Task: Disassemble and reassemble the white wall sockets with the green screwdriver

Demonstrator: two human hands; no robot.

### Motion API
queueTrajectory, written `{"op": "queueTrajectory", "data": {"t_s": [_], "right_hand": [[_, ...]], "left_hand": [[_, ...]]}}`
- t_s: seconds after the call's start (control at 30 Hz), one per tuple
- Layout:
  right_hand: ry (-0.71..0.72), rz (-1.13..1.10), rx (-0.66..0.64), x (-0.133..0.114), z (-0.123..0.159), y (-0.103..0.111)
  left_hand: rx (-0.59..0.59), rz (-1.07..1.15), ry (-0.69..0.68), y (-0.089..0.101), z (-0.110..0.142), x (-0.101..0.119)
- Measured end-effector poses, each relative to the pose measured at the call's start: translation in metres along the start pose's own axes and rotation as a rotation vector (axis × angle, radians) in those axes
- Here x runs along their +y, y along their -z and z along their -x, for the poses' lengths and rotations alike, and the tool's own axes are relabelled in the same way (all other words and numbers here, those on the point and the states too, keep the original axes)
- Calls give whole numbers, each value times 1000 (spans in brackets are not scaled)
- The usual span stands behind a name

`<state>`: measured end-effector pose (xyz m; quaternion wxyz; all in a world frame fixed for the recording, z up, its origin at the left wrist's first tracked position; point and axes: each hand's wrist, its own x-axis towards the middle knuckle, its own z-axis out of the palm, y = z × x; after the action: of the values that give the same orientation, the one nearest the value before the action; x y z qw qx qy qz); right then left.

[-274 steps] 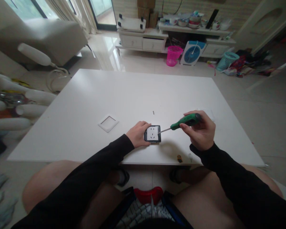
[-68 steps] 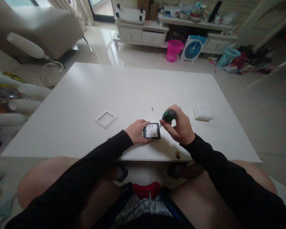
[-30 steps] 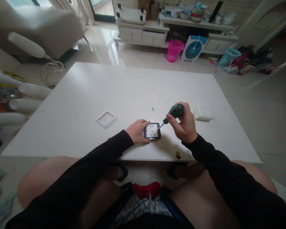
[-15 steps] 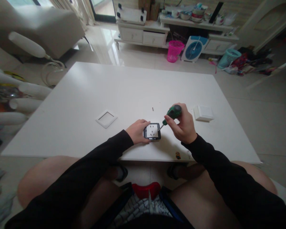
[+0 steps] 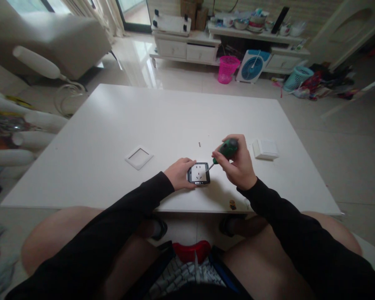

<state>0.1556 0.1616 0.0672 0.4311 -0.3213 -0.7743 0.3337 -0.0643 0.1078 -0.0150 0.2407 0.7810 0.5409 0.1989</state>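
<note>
A wall socket (image 5: 201, 171) with a white face and dark frame rests near the front of the white table (image 5: 162, 121). My left hand (image 5: 181, 174) grips it by its left side, thumb at the top edge and fingers below. In my right hand (image 5: 241, 166) is a screwdriver (image 5: 227, 150) with a green and black handle, held at a slant. Its tip meets the right side of the socket; the exact contact spot is too small to make out. Just beyond the socket lies a small screw (image 5: 199, 144).
A white square cover frame (image 5: 139, 157) lies to the left, and a white box-shaped piece (image 5: 265, 149) sits on the right. A small sticker (image 5: 233, 204) is near the front edge. Beyond the table stand a pink basket (image 5: 228, 70) and a blue fan (image 5: 253, 66).
The view has shifted slightly. My right fingers have turned a little around the screwdriver handle, while my left hand keeps its hold on the socket.
</note>
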Motion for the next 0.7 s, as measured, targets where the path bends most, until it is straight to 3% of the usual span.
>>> {"op": "queueTrajectory", "data": {"t_s": [0.27,0.47,0.6,0.7], "right_hand": [[66,-101,-183,-7,1,6],[98,13,-68,-15,-2,7],[170,82,-63,-18,-4,6],[149,135,-26,-17,-5,3]], "left_hand": [[-6,10,-4,0,0,0],[-21,13,-17,3,-2,2],[-25,25,-14,4,-2,3],[-24,13,-10,2,-1,1]]}}
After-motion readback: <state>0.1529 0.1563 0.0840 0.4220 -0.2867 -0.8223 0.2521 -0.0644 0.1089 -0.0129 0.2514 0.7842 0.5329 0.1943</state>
